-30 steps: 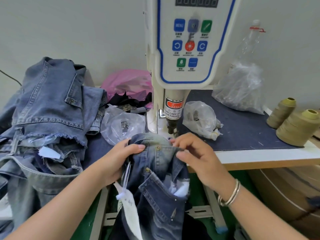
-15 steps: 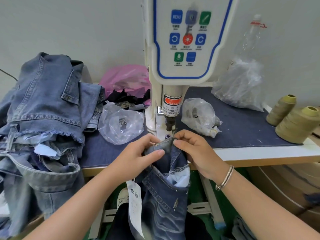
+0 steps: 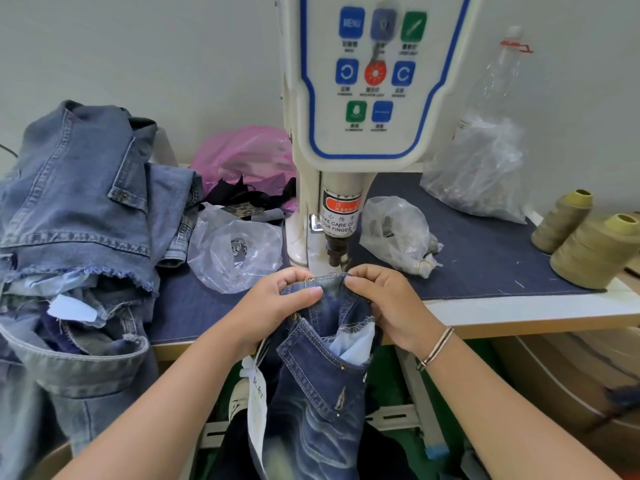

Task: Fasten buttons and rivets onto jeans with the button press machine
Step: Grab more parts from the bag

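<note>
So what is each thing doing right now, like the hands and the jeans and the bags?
Left hand: pinching the jeans' waistband.
Right hand: pinching the waistband too.
Jeans: waistband held up at the press, legs hanging below the table.
Press: punch raised above the waistband.
Jeans pile: heaped, crumpled.
Clear bag: lying open.
Thread cones: standing upright.

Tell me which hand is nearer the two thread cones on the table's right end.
Right. The right hand pinches the jeans under the press head, on the side facing the thread cones; the left hand grips the waistband further away.
</note>
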Demonstrator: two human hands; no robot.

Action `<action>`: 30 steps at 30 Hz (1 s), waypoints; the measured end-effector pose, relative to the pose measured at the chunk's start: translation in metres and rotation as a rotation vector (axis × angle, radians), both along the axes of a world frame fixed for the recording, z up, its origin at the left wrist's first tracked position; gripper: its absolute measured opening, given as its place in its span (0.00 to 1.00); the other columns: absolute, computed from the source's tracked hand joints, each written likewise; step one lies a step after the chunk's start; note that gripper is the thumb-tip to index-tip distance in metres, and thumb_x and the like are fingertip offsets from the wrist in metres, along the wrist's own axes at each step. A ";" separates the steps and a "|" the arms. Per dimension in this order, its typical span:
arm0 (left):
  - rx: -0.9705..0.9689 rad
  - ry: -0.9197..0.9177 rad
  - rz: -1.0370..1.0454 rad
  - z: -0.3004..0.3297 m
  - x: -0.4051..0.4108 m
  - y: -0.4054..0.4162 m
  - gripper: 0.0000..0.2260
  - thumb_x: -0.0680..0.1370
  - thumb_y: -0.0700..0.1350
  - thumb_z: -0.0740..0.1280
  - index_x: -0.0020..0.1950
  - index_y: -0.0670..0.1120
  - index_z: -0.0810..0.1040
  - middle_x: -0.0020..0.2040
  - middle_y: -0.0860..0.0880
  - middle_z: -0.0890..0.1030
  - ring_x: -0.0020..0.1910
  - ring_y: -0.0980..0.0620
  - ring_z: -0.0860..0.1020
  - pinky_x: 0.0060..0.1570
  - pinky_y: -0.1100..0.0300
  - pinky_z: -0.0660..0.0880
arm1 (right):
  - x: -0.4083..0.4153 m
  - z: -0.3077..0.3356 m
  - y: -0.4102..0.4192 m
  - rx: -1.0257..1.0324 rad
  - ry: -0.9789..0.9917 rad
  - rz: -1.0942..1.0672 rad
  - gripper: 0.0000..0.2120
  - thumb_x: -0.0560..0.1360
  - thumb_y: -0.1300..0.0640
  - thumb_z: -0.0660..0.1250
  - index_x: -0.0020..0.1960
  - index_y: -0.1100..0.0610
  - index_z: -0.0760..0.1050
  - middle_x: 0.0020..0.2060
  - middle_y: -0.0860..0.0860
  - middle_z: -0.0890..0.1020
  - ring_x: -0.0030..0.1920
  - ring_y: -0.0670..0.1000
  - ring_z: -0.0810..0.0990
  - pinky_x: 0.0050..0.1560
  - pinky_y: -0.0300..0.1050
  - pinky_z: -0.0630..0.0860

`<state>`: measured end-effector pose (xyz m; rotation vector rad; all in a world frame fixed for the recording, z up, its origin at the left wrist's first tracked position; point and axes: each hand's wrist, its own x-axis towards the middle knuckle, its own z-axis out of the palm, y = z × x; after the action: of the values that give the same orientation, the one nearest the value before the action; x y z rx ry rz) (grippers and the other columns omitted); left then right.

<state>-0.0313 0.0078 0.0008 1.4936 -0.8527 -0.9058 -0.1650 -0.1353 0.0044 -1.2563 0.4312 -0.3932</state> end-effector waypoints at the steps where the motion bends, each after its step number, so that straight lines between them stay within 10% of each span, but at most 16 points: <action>1: 0.003 -0.006 -0.008 0.000 0.000 0.000 0.07 0.71 0.51 0.72 0.47 0.53 0.80 0.47 0.49 0.85 0.47 0.52 0.83 0.52 0.60 0.76 | -0.001 0.000 -0.001 -0.033 0.019 -0.001 0.08 0.75 0.66 0.65 0.40 0.58 0.79 0.33 0.52 0.82 0.34 0.47 0.79 0.35 0.40 0.77; 9: 0.025 0.063 -0.009 0.001 0.005 -0.004 0.12 0.72 0.50 0.71 0.53 0.47 0.79 0.50 0.41 0.84 0.48 0.45 0.82 0.58 0.49 0.76 | 0.000 0.005 -0.007 -0.068 0.012 0.068 0.09 0.78 0.66 0.61 0.43 0.58 0.78 0.35 0.50 0.82 0.37 0.45 0.80 0.39 0.38 0.78; 19: -0.071 0.073 -0.011 -0.006 0.003 -0.003 0.05 0.71 0.49 0.70 0.45 0.54 0.76 0.45 0.50 0.83 0.44 0.52 0.81 0.53 0.58 0.74 | 0.002 -0.012 0.005 -0.230 -0.080 -0.098 0.08 0.75 0.58 0.66 0.39 0.48 0.79 0.39 0.50 0.80 0.44 0.50 0.76 0.49 0.47 0.74; 30: 0.026 0.092 -0.014 -0.006 0.008 -0.006 0.05 0.77 0.48 0.68 0.49 0.48 0.81 0.46 0.45 0.83 0.46 0.49 0.80 0.54 0.51 0.75 | 0.007 -0.012 0.005 -0.184 -0.059 -0.150 0.16 0.76 0.65 0.64 0.36 0.49 0.81 0.34 0.47 0.82 0.38 0.43 0.78 0.41 0.36 0.76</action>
<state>-0.0231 0.0015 -0.0047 1.4584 -0.7874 -0.9917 -0.1582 -0.1304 -0.0075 -1.3909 0.4480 -0.6072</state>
